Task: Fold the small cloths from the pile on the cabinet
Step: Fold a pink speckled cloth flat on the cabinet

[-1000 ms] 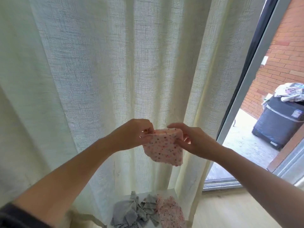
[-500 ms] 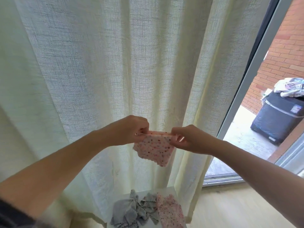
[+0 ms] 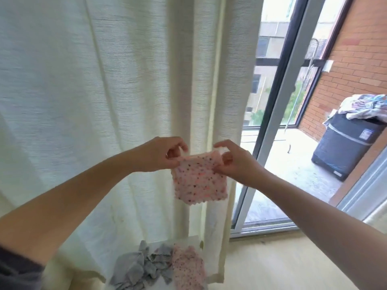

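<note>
In front of the pale curtain (image 3: 104,80), two hands hold up one small pink cloth (image 3: 199,183) dotted with dark and red speckles. The left hand (image 3: 159,155) pinches its upper left corner between thumb and curled fingers. The right hand (image 3: 234,164) pinches the upper right corner in the same way, so both are clamped on the cloth, one at each end of its top edge. The cloth hangs from them as a rough square, well above everything below (its top edge looks doubled, though blur makes that hard to tell).

At the bottom of the view, the white cabinet (image 3: 188,240) carries the pile. A crumpled heap of grey cloths (image 3: 138,268) lies on the left, too tangled to count, and one pink speckled cloth (image 3: 188,266) touches it on the right.

The curtain is a single cream panel falling in long folds behind the cabinet. To its right stands a grey door frame (image 3: 278,114) with glass beside it. Past the glass is a balcony with a red brick wall (image 3: 356,70) and one dark appliance (image 3: 345,147), which has a bundle of laundry (image 3: 364,106) on top. A light wooden floor (image 3: 272,266) runs along the inside of the door.
</note>
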Tool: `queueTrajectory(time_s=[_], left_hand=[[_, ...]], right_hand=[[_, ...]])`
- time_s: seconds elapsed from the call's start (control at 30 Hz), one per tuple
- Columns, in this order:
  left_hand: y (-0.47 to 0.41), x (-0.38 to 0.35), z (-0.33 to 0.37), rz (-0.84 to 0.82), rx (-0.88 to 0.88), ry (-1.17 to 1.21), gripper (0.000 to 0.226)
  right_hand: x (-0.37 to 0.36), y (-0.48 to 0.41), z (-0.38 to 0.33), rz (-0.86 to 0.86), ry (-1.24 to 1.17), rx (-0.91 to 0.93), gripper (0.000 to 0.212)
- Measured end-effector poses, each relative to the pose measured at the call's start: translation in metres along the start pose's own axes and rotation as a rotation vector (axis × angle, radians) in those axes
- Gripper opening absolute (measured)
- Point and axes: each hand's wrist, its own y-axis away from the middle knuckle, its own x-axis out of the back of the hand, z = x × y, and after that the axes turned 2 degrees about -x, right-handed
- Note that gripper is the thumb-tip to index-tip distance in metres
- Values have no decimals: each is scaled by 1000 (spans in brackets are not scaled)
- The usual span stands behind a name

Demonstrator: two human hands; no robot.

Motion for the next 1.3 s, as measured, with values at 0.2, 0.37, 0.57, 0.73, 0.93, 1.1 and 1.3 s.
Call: queueTrajectory(time_s=[0.2, 0.37, 0.57, 0.73, 0.93, 1.1, 1.3], left_hand=[[-57, -75, 93, -81, 208, 456, 10], [-92, -155, 144, -179, 302, 997, 78], [-167, -273, 209, -93, 175, 1452, 66], [-240, -356, 298, 409, 360, 975, 19], [-352, -454, 381, 451, 284, 777, 38], [-452, -530, 457, 221, 346, 878, 27], [-529, -625, 575, 88, 357, 932, 21]], right_hand=[[91, 53, 57, -165, -585, -180, 12], [144, 92, 115, 67, -538, -257, 16], [212, 129, 204, -77, -952, -485, 18], [258, 148, 277, 408, -519, -476, 33], [353, 166, 402, 689, -6, -386, 31], [465, 201, 498, 587, -185, -541, 47], [557, 261, 601, 872, -164, -573, 41]])
